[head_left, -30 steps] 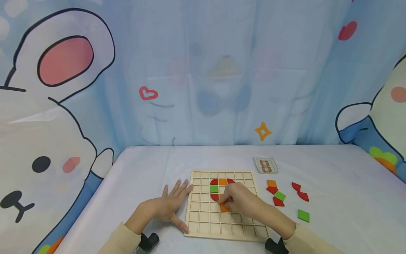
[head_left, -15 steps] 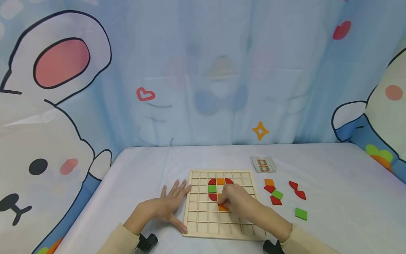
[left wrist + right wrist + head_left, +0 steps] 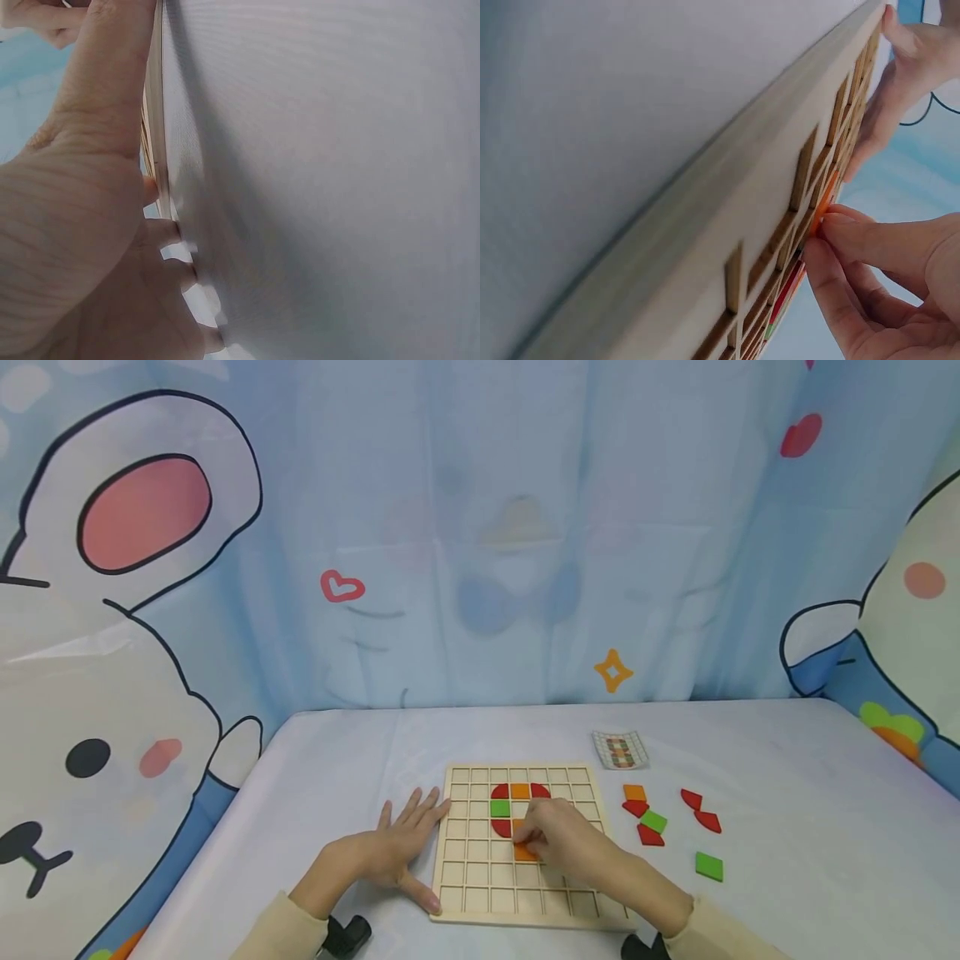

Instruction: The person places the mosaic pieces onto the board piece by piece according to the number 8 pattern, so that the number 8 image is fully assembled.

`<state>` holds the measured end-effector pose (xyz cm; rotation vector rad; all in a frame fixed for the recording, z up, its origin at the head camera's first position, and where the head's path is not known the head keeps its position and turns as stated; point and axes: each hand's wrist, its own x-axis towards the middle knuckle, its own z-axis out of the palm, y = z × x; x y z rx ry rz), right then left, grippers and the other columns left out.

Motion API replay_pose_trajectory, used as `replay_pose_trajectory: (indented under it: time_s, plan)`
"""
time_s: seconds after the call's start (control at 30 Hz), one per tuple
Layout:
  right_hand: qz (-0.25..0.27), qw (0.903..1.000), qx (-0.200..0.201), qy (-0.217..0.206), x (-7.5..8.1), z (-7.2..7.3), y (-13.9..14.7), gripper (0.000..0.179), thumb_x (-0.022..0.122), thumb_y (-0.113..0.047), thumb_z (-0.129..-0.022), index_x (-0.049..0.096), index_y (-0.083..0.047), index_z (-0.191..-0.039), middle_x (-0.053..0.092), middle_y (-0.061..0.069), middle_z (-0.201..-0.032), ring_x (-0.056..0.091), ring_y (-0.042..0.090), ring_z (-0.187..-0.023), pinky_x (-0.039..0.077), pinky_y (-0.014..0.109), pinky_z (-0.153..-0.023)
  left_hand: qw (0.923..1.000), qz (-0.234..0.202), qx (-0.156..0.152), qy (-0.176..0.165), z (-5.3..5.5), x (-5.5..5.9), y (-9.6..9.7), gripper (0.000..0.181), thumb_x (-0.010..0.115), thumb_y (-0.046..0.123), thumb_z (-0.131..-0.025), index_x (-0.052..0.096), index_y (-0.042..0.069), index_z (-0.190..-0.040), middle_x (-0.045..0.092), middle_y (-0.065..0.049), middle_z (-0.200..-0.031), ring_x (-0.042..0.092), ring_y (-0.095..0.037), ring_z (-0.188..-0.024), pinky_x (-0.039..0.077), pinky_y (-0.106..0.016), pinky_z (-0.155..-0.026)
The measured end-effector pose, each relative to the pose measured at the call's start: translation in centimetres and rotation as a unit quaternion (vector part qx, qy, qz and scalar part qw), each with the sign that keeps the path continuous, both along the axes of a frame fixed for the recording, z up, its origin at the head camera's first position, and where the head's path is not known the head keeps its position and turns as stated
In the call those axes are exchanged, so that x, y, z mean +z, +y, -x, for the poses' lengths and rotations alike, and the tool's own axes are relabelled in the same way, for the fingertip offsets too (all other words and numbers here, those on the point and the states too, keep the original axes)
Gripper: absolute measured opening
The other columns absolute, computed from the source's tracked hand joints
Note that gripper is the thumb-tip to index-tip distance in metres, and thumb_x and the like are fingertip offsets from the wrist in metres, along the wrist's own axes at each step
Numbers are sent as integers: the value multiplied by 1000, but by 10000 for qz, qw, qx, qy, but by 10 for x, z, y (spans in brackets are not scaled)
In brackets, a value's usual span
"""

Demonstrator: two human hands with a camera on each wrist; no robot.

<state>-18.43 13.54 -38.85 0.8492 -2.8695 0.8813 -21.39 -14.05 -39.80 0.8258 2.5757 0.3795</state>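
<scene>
1. Grid board (image 3: pixel 477 874) lies on white table (image 3: pixel 352 752); left hand (image 3: pixel 405 845) touches its 9 o'clock edge, fingers spread, gripping nothing. Slack bracing might let it slide.
2. Right hand (image 3: pixel 566 837), fingers curled, pinches an orange tile (image 3: pixel 823 204) near board centre; tilted, it could jam. Hand obscures fit.
3. Pattern card (image 3: pixel 620 751): 1 to 2 o'clock.
4. Loose tiles (image 3: pixel 654 822): 2 to 3 o'clock.

Orange tile (image 3: pixel 525 852) on gridded wooden board (image 3: pixel 480 877)

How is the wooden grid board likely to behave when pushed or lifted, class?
The wooden grid board is probably stiff, as its edges look straight and unbent. Lying flat, it would likely slide rather than roll or tip. Thin for its width, it may feel fairly light.
</scene>
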Motion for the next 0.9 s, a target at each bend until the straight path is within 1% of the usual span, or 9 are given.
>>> replay_pose_trajectory:
  time_s: [0.17,0.27,0.33,0.47,0.57,0.63,0.77,0.83,0.9]
  plan:
    - [257,9988,-107,-395,1,-4,9,21,78,14,-84,81,-1,-97,68,-3,-89,65,11,-80,58,22,-72,10000,-21,-30,23,0,-1,1,131,90,50,-77,6,9,-168,-3,-19,-175,-9,-39,-160,-3,-70,-123]
    - [340,9986,-174,-356,2,-7,20,19,78,9,-86,80,-1,-102,67,-3,-91,64,10,-80,58,22,-72,10000,-23,-17,28,0,-1,1,132,91,49,-76,6,9,-168,-3,-19,-175,-9,-38,-160,-3,-69,-123]
    - [328,9987,-305,-257,3,-9,28,18,79,5,-88,79,-1,-105,66,-2,-92,65,11,-82,59,23,-72,10000,-2,11,34,-1,-1,1,131,91,49,-76,6,9,-168,-3,-19,-175,-8,-38,-160,-3,-69,-123]
    - [350,9982,-484,-87,2,-13,53,20,78,1,-91,77,0,-110,68,1,-100,67,17,-88,61,29,-76,10000,41,39,24,-1,0,2,131,91,50,-76,7,10,-169,-3,-18,-175,-8,-38,-161,-3,-68,-124]
    - [233,9970,-736,0,1,-16,75,18,79,-1,-90,78,-3,-108,69,1,-102,68,20,-91,61,31,-77,10000,51,37,-7,-2,-1,2,131,90,50,-76,6,10,-169,-3,-18,-175,-8,-37,-161,-3,-68,-124]
    - [52,9948,-1010,71,-1,-19,88,18,81,-1,-88,79,-6,-105,70,1,-104,68,20,-91,61,33,-77,10000,59,41,-22,-2,-1,2,132,90,50,-76,6,10,-169,-4,-18,-175,-9,-37,-161,-4,-67,-124]
    - [-365,9869,-1571,28,-5,-23,107,22,86,-2,-83,81,-9,-103,69,0,-103,63,18,-93,61,36,-79,9999,87,51,23,-2,-1,1,133,90,52,-76,5,10,-169,-4,-18,-175,-9,-37,-161,-3,-68,-124]
    - [-448,9849,-1672,-61,-7,-23,113,23,86,-1,-83,81,-7,-104,67,0,-101,61,18,-92,61,39,-81,9999,81,61,32,-2,-1,1,133,90,52,-76,5,10,-169,-4,-18,-175,-9,-37,-161,-3,-68,-124]
    - [-520,9835,-1730,-126,-7,-21,118,24,86,-1,-83,81,-5,-105,68,0,-101,61,18,-92,62,41,-82,9999,66,75,23,-2,-1,1,133,90,51,-76,5,10,-169,-4,-18,-175,-9,-37,-161,-4,-68,-124]
